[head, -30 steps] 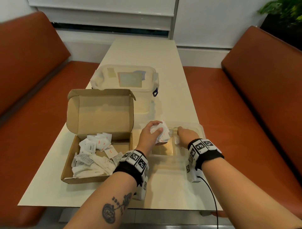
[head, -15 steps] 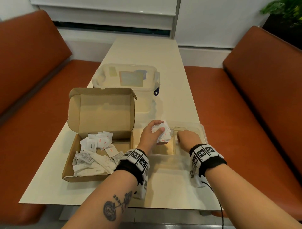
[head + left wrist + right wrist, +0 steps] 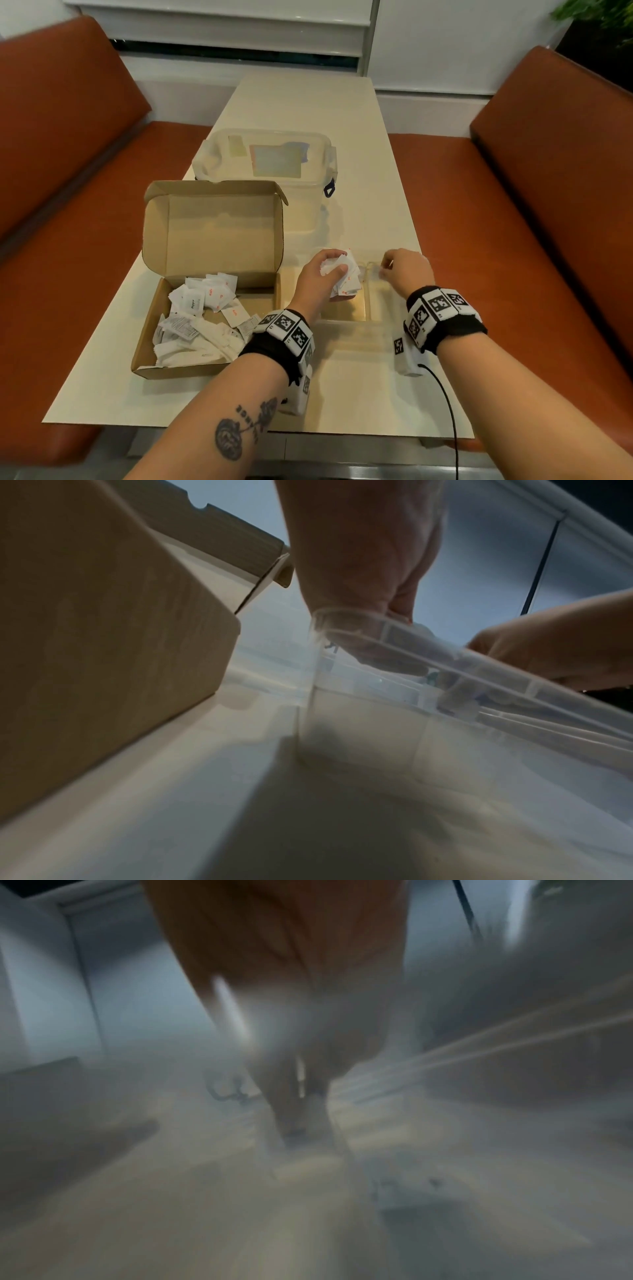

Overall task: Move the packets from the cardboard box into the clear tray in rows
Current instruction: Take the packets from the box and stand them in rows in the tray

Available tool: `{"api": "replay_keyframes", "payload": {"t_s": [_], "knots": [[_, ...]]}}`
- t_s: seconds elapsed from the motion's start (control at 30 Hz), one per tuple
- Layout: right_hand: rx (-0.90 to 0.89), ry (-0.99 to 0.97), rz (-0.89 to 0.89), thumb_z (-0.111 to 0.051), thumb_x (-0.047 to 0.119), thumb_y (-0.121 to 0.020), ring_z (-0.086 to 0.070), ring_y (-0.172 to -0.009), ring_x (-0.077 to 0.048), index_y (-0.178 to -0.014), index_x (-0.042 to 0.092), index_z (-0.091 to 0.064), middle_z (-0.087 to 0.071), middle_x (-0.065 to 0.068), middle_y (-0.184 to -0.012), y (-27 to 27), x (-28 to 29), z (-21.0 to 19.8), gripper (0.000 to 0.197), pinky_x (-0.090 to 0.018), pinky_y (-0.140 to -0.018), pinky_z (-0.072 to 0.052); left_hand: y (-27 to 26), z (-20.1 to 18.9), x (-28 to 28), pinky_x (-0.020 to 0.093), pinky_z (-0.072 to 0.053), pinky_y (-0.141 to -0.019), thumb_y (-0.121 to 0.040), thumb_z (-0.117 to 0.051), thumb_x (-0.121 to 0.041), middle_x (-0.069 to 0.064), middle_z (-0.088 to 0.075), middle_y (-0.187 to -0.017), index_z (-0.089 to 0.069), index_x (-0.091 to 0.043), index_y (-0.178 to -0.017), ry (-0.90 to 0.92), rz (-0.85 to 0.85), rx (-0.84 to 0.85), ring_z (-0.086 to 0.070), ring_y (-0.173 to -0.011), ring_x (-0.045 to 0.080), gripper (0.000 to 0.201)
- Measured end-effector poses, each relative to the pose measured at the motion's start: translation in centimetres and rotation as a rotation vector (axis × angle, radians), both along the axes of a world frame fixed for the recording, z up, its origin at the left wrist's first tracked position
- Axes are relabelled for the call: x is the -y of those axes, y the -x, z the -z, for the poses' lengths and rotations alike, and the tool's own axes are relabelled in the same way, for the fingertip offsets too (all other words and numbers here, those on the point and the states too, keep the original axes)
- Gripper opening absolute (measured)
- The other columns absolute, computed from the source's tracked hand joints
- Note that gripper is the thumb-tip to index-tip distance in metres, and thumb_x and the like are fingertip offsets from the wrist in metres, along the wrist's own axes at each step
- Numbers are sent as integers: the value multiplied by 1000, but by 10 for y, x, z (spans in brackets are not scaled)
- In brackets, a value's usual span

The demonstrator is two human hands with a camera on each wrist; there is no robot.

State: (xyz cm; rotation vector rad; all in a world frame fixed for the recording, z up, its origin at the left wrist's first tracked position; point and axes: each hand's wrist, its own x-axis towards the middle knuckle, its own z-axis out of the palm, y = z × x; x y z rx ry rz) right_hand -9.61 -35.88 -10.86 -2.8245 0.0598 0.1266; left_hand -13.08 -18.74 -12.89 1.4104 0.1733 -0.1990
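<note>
Left hand (image 3: 317,274) gripped a packet bunch (image 3: 346,279) over the clear tray (image 3: 342,317) — right hand (image 3: 404,274) beside it, grip unclear.

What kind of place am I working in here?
Probably a café or canteen booth: a long cream table between two rust-orange padded bench seats, with a white panelled wall behind and a plant.

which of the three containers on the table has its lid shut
The big clear plastic bin at the far end, its lid clipped on. The cardboard box has its flap standing open, and the clear tray by the hands has no lid.
</note>
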Motion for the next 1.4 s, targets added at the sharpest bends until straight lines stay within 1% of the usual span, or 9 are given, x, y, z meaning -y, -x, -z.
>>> {"api": "replay_keyframes", "payload": {"t_s": [0.13,0.27,0.4,0.57,0.83,0.93,1.1,1.3,1.4], "knots": [[16,132,-118,-45,12,-93,-61,-89,-28,-98,11,-64,-67,-8,-97,1,-8,11,19,-29,-73,-42,0,0,1,45,-60,-70,-92,-60,-9,12,-49,-127,-62,-26,-100,-12,6,6,-56,-111,34,19],[63,313,-137,-42,11,-93,-55,-75,-24,-85,21,-62,-59,-3,-84,7,-7,22,23,-28,-69,-33,0,-1,1,49,-59,-71,-92,-59,-8,14,-49,-128,-63,-26,-98,16,14,-4,-57,-111,36,20],[89,191,-101,-43,9,-93,-59,-82,-30,-105,11,-58,-53,-10,-107,8,-3,28,20,-32,-69,-44,1,-2,1,41,-60,-66,-92,-59,-9,13,-51,-126,-63,-27,-99,11,12,1,-59,-108,34,19],[81,125,-82,-44,6,-92,-58,-89,-30,-108,6,-56,-53,-12,-111,6,-2,32,20,-34,-73,-44,1,-3,2,31,-59,-58,-92,-59,-8,12,-52,-123,-62,-25,-100,25,11,2,-60,-101,30,19],[113,138,-95,-46,6,-90,-58,-88,-25,-105,13,-62,-60,-5,-104,7,5,32,23,-26,-64,-37,1,-2,2,34,-60,-61,-93,-59,-9,7,-53,-117,-62,-24,-102,33,22,-10,-61,-98,26,18],[103,108,-80,-45,9,-92,-57,-92,-27,-108,11,-59,-58,-7,-109,9,3,31,22,-31,-70,-44,0,-2,2,33,-60,-59,-92,-59,-9,8,-53,-118,-62,-23,-101,45,21,-14,-62,-95,24,17],[19,85,-65,-54,24,-89,-52,-103,-27,-112,3,-56,-42,-10,-122,13,-3,34,31,-35,-83,-50,1,-1,2,35,-60,-61,-93,-59,-8,8,-54,-117,-61,-21,-105,51,23,-8,-62,-97,26,18],[-21,82,-85,-48,6,-89,-52,-98,-28,-102,-2,-61,-41,-13,-122,11,-1,32,20,-33,-85,-47,0,1,1,34,-60,-61,-93,-59,-10,5,-54,-114,-62,-24,-103,45,29,-5,-62,-94,23,18],[24,151,-137,-46,8,-93,-50,-102,-26,-108,8,-65,-49,-9,-120,10,1,25,25,-30,-83,-46,0,0,1,33,-59,-60,-93,-59,-9,6,-55,-113,-62,-25,-101,45,30,1,-62,-93,22,18]]}}
